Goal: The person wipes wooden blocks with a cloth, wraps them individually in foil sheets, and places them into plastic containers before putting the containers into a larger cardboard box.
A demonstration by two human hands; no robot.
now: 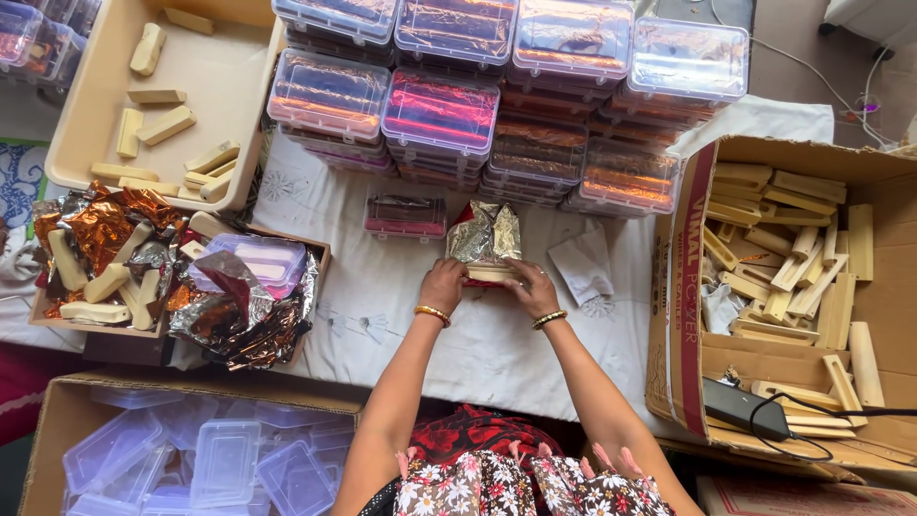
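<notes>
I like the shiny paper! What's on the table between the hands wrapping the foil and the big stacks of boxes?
In the head view, one small clear lidded box with something red inside lies there, left of the foil; otherwise only white cloth.

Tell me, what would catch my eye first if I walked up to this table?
Probably the stacks of clear plastic boxes glinting pink and orange at the far side of the white cloth. In the middle, the left hand and right hand hold a pale bar in crinkled silver foil. On the right, an open cardboard box holds a jumble of pale wooden pieces.
</notes>
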